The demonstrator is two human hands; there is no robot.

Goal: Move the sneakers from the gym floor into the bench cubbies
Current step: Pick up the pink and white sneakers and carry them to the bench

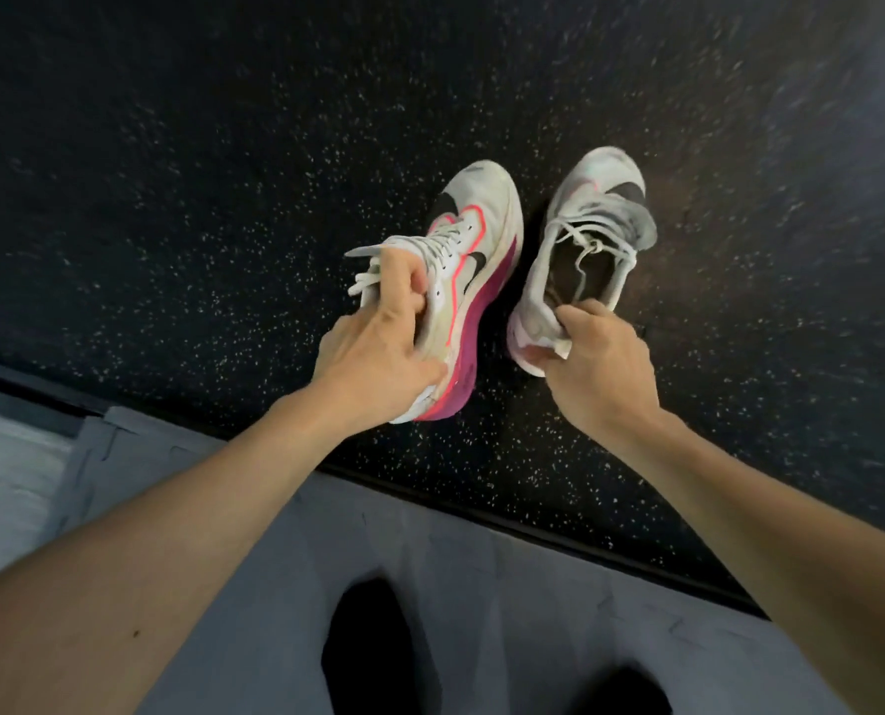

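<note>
Two white sneakers with pink soles and black swooshes are over the dark speckled gym floor point(172, 198). My left hand point(378, 353) grips the left sneaker point(476, 260) at its collar and heel, tilting it onto its side so the pink sole shows. My right hand point(595, 353) pinches the heel collar of the right sneaker point(585, 234), which points away from me with loose laces. Whether either sneaker touches the floor I cannot tell. No bench or cubby is in view.
A grey mat point(481, 585) with a black edge strip point(559, 539) runs diagonally below the sneakers. Two dark shapes, likely my feet point(373, 657), stand on it at the bottom. A lighter grey panel point(7, 472) lies at the left.
</note>
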